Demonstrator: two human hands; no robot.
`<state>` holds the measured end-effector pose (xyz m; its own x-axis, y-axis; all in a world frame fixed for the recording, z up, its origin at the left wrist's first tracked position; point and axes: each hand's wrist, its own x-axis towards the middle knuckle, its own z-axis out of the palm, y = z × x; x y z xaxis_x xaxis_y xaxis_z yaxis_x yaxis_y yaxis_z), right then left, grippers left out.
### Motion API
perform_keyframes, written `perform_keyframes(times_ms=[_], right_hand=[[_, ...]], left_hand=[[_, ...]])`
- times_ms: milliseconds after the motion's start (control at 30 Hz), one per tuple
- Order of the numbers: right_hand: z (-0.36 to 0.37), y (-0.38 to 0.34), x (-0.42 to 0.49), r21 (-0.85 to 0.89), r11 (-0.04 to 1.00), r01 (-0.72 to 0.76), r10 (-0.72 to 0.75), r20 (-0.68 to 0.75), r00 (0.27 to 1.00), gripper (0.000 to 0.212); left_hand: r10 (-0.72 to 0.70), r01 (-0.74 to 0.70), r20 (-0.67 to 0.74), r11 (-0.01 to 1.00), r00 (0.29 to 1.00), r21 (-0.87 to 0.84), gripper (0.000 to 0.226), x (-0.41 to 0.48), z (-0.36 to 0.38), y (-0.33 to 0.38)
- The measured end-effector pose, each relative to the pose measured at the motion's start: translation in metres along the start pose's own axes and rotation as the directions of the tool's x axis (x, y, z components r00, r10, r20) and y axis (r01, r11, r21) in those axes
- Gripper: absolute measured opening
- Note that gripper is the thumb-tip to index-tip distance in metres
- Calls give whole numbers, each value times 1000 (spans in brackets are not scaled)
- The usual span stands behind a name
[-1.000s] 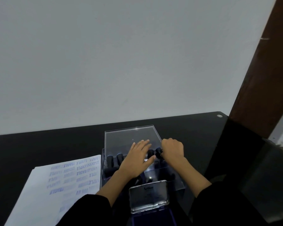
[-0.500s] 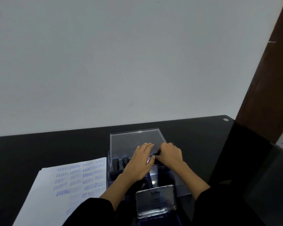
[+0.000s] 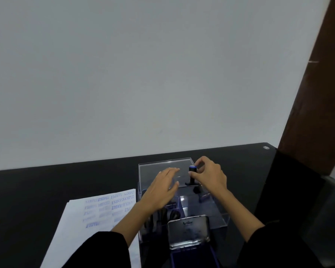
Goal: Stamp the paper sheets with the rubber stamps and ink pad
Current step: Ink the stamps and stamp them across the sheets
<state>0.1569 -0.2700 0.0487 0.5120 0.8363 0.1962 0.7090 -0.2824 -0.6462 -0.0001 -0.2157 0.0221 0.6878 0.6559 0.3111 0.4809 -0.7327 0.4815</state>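
Partly behind right hand (image 3: 211, 176): blue-topped stamp (image 3: 192, 177), base blurred.

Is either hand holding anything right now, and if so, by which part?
The right hand pinches a black rubber stamp with a blue cap by its upper handle, just under the cap. The left hand holds nothing.
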Motion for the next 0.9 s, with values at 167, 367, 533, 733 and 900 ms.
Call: perform_keyframes(times_ms=[167, 367, 533, 733, 900], right_hand=[[-34, -14, -38, 45, 998, 36, -34, -27, 999, 27], [-46, -14, -101, 59, 997, 56, -57, 23, 998, 25], [-30, -3, -148, 63, 996, 58, -64, 100, 993, 28], [-8, 8, -175, 51, 996, 79, -86, 158, 984, 22], [5, 13, -186, 9, 989, 150, -150, 136, 979, 20]], left_hand=[[32, -32, -3, 998, 999, 49, 44, -23, -22, 23], [48, -49, 16, 998, 999, 42, 43, -72, -27, 40], [68, -68, 0, 998, 998, -7, 39, -127, -9, 44], [-9, 3, -70, 997, 997, -79, 61, -180, 17, 30], [-96, 96, -15, 995, 995, -19, 92, -201, 41, 9]])
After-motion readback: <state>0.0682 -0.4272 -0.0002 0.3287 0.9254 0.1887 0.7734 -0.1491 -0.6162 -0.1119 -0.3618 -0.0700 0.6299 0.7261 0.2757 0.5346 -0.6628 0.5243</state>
